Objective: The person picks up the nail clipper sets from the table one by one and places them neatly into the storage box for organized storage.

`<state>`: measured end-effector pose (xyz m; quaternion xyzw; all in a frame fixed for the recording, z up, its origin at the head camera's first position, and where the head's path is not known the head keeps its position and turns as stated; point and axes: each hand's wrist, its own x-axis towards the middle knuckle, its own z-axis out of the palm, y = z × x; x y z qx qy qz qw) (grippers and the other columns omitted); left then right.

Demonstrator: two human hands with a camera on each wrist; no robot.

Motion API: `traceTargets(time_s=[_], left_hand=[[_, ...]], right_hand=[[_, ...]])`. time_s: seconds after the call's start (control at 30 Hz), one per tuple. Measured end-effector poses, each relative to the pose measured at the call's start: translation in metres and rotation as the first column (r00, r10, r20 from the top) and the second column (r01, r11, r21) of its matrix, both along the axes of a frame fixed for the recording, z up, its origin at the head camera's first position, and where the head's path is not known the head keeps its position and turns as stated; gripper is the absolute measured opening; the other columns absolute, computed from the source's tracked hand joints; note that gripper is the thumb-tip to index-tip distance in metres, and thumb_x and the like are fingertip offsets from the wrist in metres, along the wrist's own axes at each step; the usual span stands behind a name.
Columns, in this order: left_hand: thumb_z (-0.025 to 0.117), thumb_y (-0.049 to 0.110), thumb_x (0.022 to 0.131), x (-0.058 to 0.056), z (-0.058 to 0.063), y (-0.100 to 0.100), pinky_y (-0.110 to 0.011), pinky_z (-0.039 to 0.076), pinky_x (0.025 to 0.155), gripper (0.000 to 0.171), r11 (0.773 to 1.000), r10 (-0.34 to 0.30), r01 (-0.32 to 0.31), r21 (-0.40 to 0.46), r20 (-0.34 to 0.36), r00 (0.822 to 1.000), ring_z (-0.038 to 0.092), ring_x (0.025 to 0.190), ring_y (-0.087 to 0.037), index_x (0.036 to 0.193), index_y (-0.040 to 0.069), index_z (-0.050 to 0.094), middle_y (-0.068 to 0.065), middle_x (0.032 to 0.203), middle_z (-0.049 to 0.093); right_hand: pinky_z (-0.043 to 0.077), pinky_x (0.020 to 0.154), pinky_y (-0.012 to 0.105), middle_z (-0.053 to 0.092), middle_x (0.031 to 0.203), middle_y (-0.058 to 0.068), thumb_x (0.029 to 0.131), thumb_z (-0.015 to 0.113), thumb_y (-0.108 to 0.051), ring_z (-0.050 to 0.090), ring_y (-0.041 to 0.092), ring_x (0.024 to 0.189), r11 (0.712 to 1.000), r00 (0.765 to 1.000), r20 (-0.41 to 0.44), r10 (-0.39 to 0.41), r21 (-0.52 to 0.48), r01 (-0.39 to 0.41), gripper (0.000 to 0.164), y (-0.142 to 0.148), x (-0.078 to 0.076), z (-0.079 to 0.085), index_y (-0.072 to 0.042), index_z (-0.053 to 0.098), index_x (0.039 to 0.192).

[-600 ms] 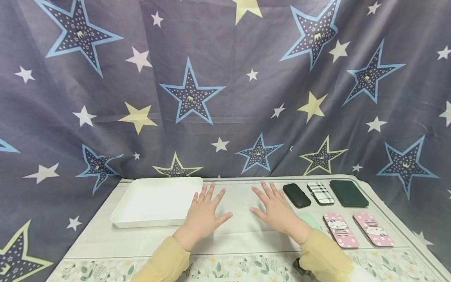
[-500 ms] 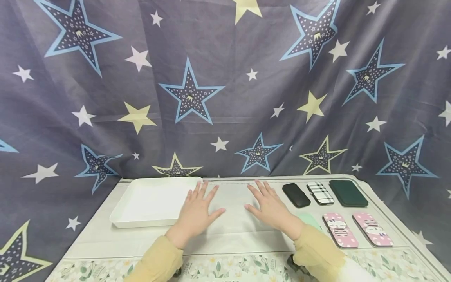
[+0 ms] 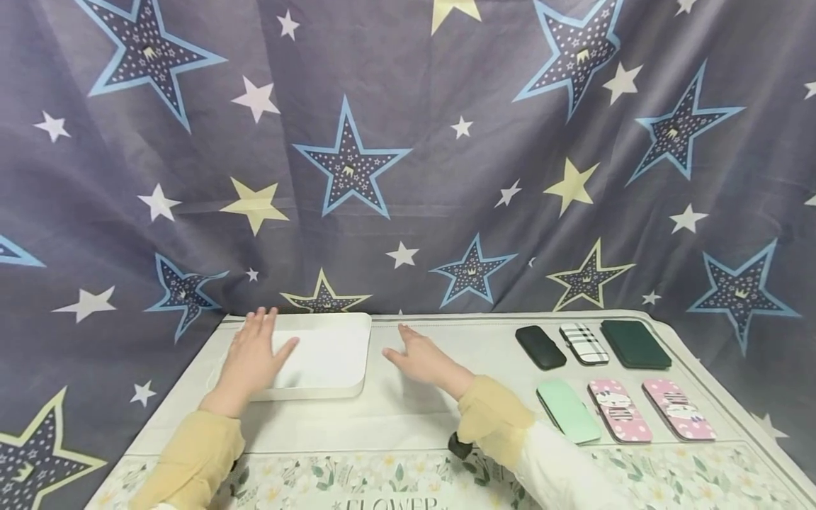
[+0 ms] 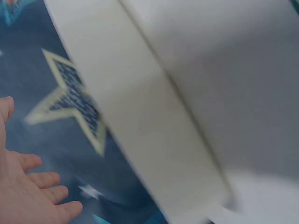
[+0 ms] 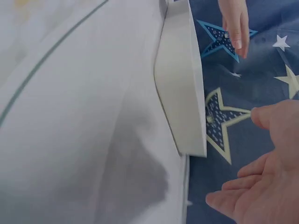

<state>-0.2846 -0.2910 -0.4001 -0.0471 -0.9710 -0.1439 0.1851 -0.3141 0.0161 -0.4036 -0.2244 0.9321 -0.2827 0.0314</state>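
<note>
A white rectangular tray (image 3: 328,354) lies at the back left of the table. My left hand (image 3: 250,358) hovers over the tray's left part in the head view, fingers straight and thumb spread. Just right of the tray, my right hand (image 3: 423,363) is held with its fingers extended toward it. The left wrist view shows the tray's outer wall (image 4: 135,116), with the left hand (image 4: 28,196) apart from it. In the right wrist view, the right hand (image 5: 266,172) stays off the tray's end, palm turned toward it. Neither hand holds anything.
Flat cases lie at the right: black (image 3: 540,347), plaid (image 3: 584,343), dark green (image 3: 636,345), mint green (image 3: 569,411), and two pink ones, one pink case (image 3: 618,411) beside another pink case (image 3: 678,409). A star-patterned curtain (image 3: 433,177) hangs behind the table.
Both hands have moved left: the left one from the tray's right edge to over its left part, the right one toward the tray's right side. The mint green case has come fully into view.
</note>
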Motion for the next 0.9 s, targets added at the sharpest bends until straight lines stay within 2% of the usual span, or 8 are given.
traceTargets(time_s=[0.1,0.23,0.4,0.47,0.53,0.63,0.73,0.9], left_hand=[[0.044,0.046,0.096,-0.007,-0.008,-0.028,-0.067,0.015,0.108,0.078,0.999,0.041,-0.041,0.011,0.004,0.999,0.015,0.134,-0.055,0.143,-0.012,0.021,-0.040,0.144,0.019],[0.045,0.038,0.096,-0.015,-0.016,-0.058,-0.066,0.018,0.108,0.077,0.993,0.105,-0.110,0.036,0.105,0.989,0.019,0.129,-0.059,0.138,-0.021,0.018,-0.045,0.138,0.020],[0.033,0.038,0.099,-0.024,-0.023,-0.080,-0.063,0.024,0.108,0.079,0.976,0.152,-0.198,0.094,0.359,0.921,0.024,0.125,-0.060,0.135,-0.026,0.006,-0.049,0.134,0.019],[0.029,0.035,0.100,-0.025,-0.025,-0.086,-0.062,0.026,0.107,0.073,0.970,0.158,-0.219,0.110,0.401,0.903,0.026,0.124,-0.060,0.135,-0.026,0.010,-0.049,0.133,0.022],[0.027,0.030,0.101,-0.025,-0.029,-0.089,-0.061,0.027,0.107,0.065,0.964,0.163,-0.233,0.131,0.402,0.901,0.028,0.125,-0.058,0.134,-0.025,0.019,-0.046,0.134,0.026],[0.026,0.020,0.101,-0.025,-0.034,-0.091,-0.062,0.028,0.106,0.051,0.955,0.168,-0.240,0.172,0.352,0.921,0.032,0.124,-0.056,0.131,-0.021,0.032,-0.041,0.133,0.034],[0.028,0.013,0.100,-0.023,-0.037,-0.092,-0.062,0.029,0.106,0.043,0.943,0.191,-0.260,0.206,0.303,0.934,0.035,0.123,-0.054,0.130,-0.017,0.040,-0.037,0.132,0.040],[0.036,0.008,0.098,-0.025,-0.040,-0.096,-0.063,0.031,0.103,0.037,0.916,0.251,-0.313,0.250,0.250,0.935,0.039,0.120,-0.054,0.126,-0.011,0.049,-0.033,0.130,0.046]], right_hand=[[0.033,0.113,0.040,0.040,0.144,0.022,0.096,0.042,-0.048,0.038,0.031,0.134,0.999,0.997,0.071,-0.032,-0.025,0.033,0.075,-0.016,-0.003,-0.006,0.007,0.025,0.144],[0.039,0.108,0.044,0.047,0.136,0.027,0.097,0.041,-0.045,0.046,0.035,0.128,0.995,0.985,0.154,-0.072,-0.060,0.082,0.074,-0.033,-0.006,-0.018,0.010,0.023,0.143],[0.033,0.112,0.045,0.032,0.147,0.027,0.099,0.037,-0.037,0.035,0.035,0.135,0.975,0.971,0.195,-0.139,-0.145,0.169,0.069,-0.046,-0.007,-0.030,0.010,0.017,0.145],[0.038,0.109,0.045,0.044,0.137,0.028,0.100,0.036,-0.034,0.049,0.034,0.126,0.963,0.967,0.208,-0.150,-0.192,0.190,0.066,-0.051,-0.007,-0.031,0.009,0.016,0.145],[0.042,0.106,0.044,0.052,0.128,0.028,0.101,0.034,-0.031,0.055,0.033,0.119,0.955,0.965,0.212,-0.153,-0.221,0.200,0.062,-0.055,-0.007,-0.031,0.009,0.016,0.145],[0.042,0.105,0.044,0.053,0.128,0.026,0.101,0.034,-0.026,0.056,0.032,0.118,0.946,0.964,0.210,-0.161,-0.244,0.211,0.058,-0.061,-0.008,-0.033,0.008,0.018,0.146],[0.035,0.110,0.045,0.039,0.144,0.022,0.101,0.033,-0.022,0.038,0.031,0.134,0.947,0.968,0.181,-0.172,-0.241,0.213,0.054,-0.067,-0.008,-0.036,0.006,0.021,0.145],[0.038,0.108,0.042,0.043,0.142,0.019,0.100,0.034,-0.016,0.040,0.029,0.133,0.938,0.976,0.151,-0.158,-0.285,0.196,0.048,-0.074,-0.006,-0.038,0.005,0.028,0.144]])
